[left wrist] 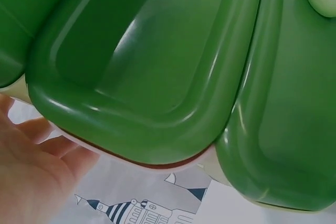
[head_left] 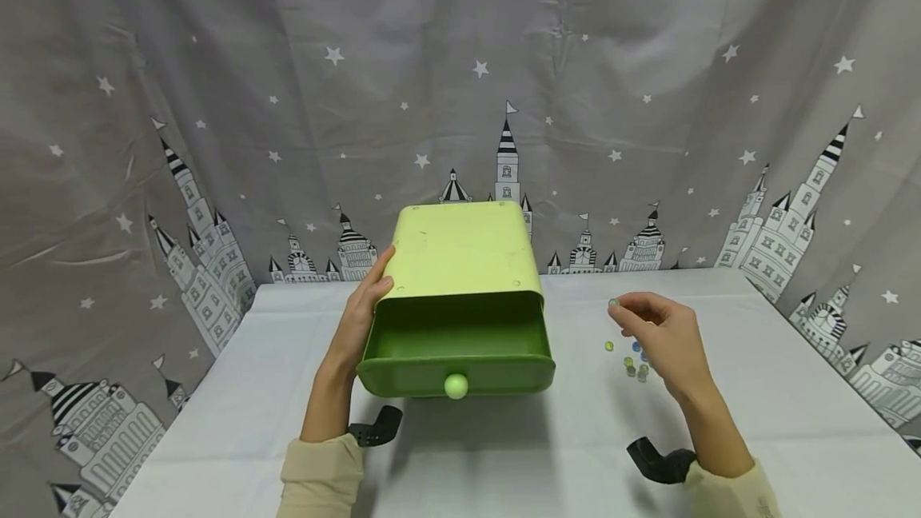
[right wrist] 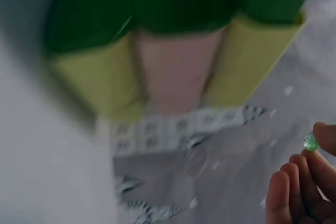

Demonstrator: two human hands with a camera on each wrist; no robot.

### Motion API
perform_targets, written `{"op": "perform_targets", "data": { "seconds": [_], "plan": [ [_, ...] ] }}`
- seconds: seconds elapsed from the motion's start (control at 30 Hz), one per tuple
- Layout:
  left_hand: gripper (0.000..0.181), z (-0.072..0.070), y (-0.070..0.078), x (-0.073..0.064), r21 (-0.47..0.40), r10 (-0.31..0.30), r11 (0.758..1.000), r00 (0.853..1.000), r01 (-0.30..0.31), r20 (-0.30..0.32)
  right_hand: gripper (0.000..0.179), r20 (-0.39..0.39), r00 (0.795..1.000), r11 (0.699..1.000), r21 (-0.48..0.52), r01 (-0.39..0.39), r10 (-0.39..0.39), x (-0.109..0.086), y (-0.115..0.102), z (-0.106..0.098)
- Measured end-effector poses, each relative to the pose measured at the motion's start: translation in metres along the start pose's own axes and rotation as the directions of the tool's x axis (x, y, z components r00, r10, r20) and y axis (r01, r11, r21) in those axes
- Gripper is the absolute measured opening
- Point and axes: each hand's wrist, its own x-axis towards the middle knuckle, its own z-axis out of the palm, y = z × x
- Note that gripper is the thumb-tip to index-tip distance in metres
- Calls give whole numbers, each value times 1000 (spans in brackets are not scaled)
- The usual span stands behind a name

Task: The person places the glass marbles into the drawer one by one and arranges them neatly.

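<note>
From the head camera, I see a drawer cabinet with a pale yellow-green top in front of the person, at the middle of a white-covered table. Its green drawer faces the person with the hollow above it in view, and a round light knob sits on the front. The left hand lies along the cabinet's left side, thumb and fingers touching it, loosely spread. Over to the right, well apart from the cabinet, the right hand pinches a small green bead between thumb and finger. Just below that hand a few loose beads, yellow-green and blue, lie on the table. A grey curtain printed with stars and castles hangs behind. From the left wrist, the rounded green sections fill most of the view, the knob at upper right, and the left hand's fingers reach against the casing's edge. From the right wrist, the cabinet is blurred, showing a pink casing between yellow ones; at lower right, thumb and fingertip clamp the glinting green bead, clear of the cabinet.
</note>
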Motion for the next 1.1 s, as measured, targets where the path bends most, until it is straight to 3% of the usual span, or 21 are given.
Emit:
{"op": "perform_targets", "data": {
  "seconds": [0.2, 0.37, 0.63, 0.87, 1.1],
  "plan": [
    [56, -3, 1, 1, 17, 8, 1000, 1000, -7, -20, 20, 92, 994, 972, 231, 31, -54, -11, -38, -3],
    [53, -4, 4, 0, -7, -5, 1000, 999, 5, -40, 16, 142, 985, 940, 337, 41, -94, -22, -58, 3],
    [54, -6, 5, -4, -35, -30, 999, 999, 28, -44, 10, 118, 977, 911, 394, 121, -180, -33, -66, 27],
    [54, -3, 2, -3, -55, -18, 998, 999, 16, -31, 14, 97, 953, 884, 409, 225, -287, -39, -74, 35],
    [54, -2, 0, -3, -51, -19, 999, 999, 17, -35, 12, 111, 950, 883, 413, 224, -292, -32, -83, 43]
  ]
}}
